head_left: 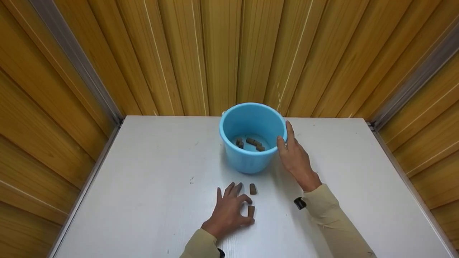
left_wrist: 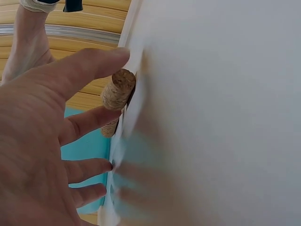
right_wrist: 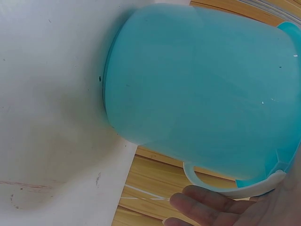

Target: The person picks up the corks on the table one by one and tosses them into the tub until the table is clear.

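Observation:
A light-blue bucket (head_left: 247, 161) stands upright on the white table, with several corks (head_left: 254, 142) on its floor. My right hand (head_left: 296, 159) holds the bucket's right rim, thumb over the edge and fingers along the outside. In the right wrist view, the fingers (right_wrist: 207, 205) lie beside the pale handle (right_wrist: 249, 189). Two corks lie on the table in front of the bucket. Around the nearer cork (head_left: 251, 211), my left hand (head_left: 227, 213) spreads its thumb and index finger, with no firm grip visible. Just beyond lies the other cork (head_left: 252, 189).
The white tabletop (head_left: 161, 161) reaches back to a wood-patterned wall (head_left: 218, 57). Similar panels rise on the left and right, with grey metal strips (head_left: 77, 57) at the corners. The bucket stands near the table's back edge.

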Available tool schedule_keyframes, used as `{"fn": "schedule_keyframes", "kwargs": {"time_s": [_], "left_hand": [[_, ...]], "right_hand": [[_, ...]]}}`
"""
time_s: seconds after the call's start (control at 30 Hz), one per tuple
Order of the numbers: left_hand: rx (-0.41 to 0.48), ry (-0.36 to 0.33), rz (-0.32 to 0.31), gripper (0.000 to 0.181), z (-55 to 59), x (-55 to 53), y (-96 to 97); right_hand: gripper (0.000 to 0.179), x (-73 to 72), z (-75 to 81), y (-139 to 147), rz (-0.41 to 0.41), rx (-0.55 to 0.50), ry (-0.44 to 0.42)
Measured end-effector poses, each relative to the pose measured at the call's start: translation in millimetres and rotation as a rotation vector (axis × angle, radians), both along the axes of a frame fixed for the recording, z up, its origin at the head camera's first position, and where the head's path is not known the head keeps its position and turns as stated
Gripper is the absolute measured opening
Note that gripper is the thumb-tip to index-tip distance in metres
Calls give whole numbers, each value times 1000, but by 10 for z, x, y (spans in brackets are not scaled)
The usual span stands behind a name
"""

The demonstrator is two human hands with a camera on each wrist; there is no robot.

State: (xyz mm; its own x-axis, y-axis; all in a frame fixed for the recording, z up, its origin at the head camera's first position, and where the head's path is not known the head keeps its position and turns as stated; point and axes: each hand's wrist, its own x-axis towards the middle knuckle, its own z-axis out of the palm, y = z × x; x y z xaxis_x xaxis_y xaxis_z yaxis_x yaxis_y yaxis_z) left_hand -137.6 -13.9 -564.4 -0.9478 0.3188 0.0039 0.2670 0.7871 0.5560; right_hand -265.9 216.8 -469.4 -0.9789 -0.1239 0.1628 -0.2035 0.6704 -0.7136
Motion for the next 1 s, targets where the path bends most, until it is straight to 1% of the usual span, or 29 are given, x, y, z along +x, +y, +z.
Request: {"fn": "schedule_keyframes", "kwargs": {"time_s": [0.2,0.3,0.4,0.57,0.67,0.8,1.0], "left_hand": [[15,43,6,32,-39,9,-8],[19,64,-1,30,-55,7,-16],[21,81,-4,29,-62,-1,-26],[34,108,0,20,-64,-1,-31],[46,108,4,17,-60,11,-30],[63,112,21,14,-60,10,-28],[87,162,58,11,-65,-23,-68]], "right_hand": [[74,2,-4,-3,-7,5,-6],[75,1,0,-3,-10,12,-5],[76,-3,6,-4,-11,14,-5],[77,-9,4,-3,-9,6,-13],[76,-6,-2,-1,-8,10,-18],[75,-2,4,-3,-6,5,-20],[74,-10,8,0,-2,-3,-13]]}}
